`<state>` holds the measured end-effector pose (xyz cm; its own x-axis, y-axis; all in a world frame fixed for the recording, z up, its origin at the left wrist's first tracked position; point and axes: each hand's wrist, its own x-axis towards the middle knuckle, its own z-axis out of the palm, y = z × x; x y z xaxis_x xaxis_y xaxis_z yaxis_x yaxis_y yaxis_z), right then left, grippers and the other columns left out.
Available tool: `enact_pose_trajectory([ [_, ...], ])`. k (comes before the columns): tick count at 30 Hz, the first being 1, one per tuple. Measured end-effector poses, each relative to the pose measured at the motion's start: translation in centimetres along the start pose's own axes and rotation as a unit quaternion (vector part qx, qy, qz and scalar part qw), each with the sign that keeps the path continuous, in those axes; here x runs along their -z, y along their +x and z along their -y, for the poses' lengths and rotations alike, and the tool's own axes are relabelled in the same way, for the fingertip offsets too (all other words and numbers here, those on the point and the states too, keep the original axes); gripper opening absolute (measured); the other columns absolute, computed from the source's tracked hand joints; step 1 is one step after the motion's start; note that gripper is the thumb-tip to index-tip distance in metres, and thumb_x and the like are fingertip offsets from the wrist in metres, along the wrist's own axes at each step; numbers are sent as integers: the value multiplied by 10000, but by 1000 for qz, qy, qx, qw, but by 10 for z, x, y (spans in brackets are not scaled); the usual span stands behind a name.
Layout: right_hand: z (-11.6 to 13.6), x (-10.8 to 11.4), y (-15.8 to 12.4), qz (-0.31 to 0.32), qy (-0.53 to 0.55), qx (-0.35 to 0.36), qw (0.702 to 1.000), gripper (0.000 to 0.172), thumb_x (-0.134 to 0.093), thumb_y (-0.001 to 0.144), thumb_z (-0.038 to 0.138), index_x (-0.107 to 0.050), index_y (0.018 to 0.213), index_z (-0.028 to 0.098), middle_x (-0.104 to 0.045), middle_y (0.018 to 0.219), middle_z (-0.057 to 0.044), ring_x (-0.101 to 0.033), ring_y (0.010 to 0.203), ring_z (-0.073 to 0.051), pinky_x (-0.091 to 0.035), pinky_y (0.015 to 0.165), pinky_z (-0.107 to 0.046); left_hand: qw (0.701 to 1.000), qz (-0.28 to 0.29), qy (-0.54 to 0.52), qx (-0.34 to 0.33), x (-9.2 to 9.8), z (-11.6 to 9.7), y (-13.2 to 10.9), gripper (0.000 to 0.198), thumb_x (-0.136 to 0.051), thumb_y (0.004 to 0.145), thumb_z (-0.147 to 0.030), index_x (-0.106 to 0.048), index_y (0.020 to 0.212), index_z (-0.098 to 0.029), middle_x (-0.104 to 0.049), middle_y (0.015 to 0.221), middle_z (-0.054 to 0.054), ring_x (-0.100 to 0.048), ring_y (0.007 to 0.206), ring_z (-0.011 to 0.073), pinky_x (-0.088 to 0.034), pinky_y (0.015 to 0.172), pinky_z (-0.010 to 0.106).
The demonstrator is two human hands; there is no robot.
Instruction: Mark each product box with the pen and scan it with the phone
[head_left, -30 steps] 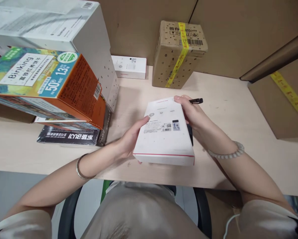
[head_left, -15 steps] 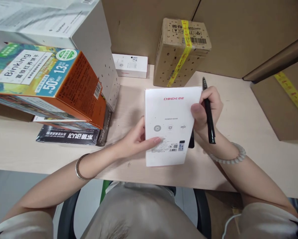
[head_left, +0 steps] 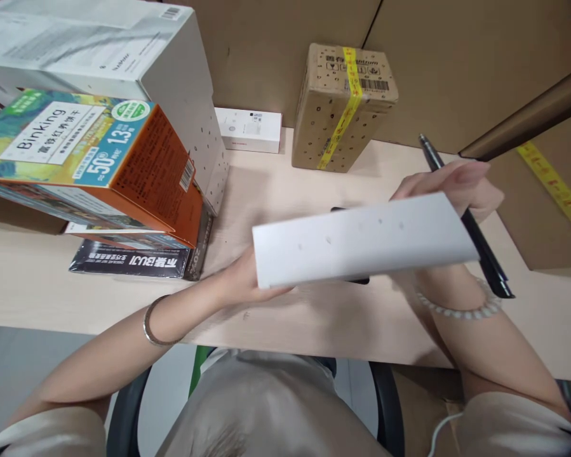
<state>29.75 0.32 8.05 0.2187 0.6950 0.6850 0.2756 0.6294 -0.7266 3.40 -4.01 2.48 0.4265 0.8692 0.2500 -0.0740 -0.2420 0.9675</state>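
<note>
A white power bank box (head_left: 352,241) is tipped so that its narrow, nearly blank side faces me, above the table. My left hand (head_left: 244,276) grips its left end, most of the fingers hidden behind it. At the box's right end is my right hand (head_left: 461,184), slightly blurred, with a black pen (head_left: 488,257) held slantwise in its fingers. Whether the right hand also touches the box I cannot tell. A flat black object (head_left: 359,280) shows only in slivers beneath the box.
On the left are an orange Binking box (head_left: 156,178), a black flat box (head_left: 127,257) and a big white carton (head_left: 175,95). Farther back stand a small white box (head_left: 251,130) and a brown parcel (head_left: 345,108) with yellow tape. Another taped carton (head_left: 542,216) is at right.
The box has turned from its printed face to its narrow side and now lies more crosswise. My right hand, with the pen, has moved to the right.
</note>
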Motion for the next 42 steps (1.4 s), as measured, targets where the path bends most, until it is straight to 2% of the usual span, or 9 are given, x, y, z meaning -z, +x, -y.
enact_pose_trajectory([
  [4,-4,-12,-1,-34,64,-26,997,452,-687,1084,588,-658,781,255,-514,518,60,-462,377,-133,-194,370,-306,991,-10,-119,64,-6,-4,-5,402,-907,872,-372,-727,1196,-216,-843,1276,131,-820,1173,337,-686,1013,472],
  [7,-6,-12,4,-37,88,-71,993,256,-596,1090,473,-640,958,258,-537,560,71,-376,362,-119,-122,387,-295,938,-41,-291,184,-8,-6,-1,470,-872,828,-370,-709,1236,-204,-850,1288,138,-833,1158,383,-693,950,485],
  [10,-7,-10,9,-19,98,-89,991,253,-577,1049,463,-604,902,260,-574,604,37,-346,381,-119,-149,412,-311,886,-68,-382,254,-6,0,8,472,-818,697,-322,-751,1134,-157,-876,1177,138,-828,1156,425,-677,999,532],
  [13,-8,-10,11,-7,95,-96,991,305,-589,1032,514,-610,848,271,-594,616,5,-368,398,-141,-187,411,-335,871,-134,-387,270,-1,9,13,420,-801,781,-490,-766,1057,-175,-864,965,101,-848,946,348,-698,842,452],
  [20,-11,-11,9,1,46,-96,994,393,-594,964,652,-652,805,297,-647,674,-61,-625,543,-237,-382,409,-374,901,-48,-348,255,-1,15,12,648,-821,774,-870,-748,921,-243,-587,537,-17,-633,432,195,-532,441,323],
  [24,-14,-11,8,10,81,-54,995,372,-765,961,605,-675,810,278,-685,650,-18,-591,462,-189,-432,388,-363,897,-49,-357,256,-8,7,12,644,-796,814,-865,-771,932,-232,-749,679,31,-762,593,226,-640,565,343],
  [29,1,-9,-1,19,116,23,993,384,-935,889,483,-626,802,272,-600,517,79,-394,317,-93,-219,288,-273,915,-78,-321,232,-19,-2,9,623,-849,831,-771,-775,1091,-210,-880,995,97,-855,857,305,-694,737,400],
  [35,41,-6,-24,228,65,-117,964,217,-923,871,226,-714,869,285,-783,729,47,-709,556,-155,-529,465,-270,934,-152,-250,204,-20,0,2,606,-970,808,-523,-637,1213,-218,-842,1095,66,-809,897,241,-634,754,334],
  [42,34,-23,-28,264,-26,-119,957,270,-897,772,233,-644,682,255,-677,646,55,-566,548,-124,-436,506,-276,952,-170,-204,153,-20,-4,-1,580,-958,845,-470,-519,1160,-258,-782,998,-1,-744,844,188,-579,707,294],
])
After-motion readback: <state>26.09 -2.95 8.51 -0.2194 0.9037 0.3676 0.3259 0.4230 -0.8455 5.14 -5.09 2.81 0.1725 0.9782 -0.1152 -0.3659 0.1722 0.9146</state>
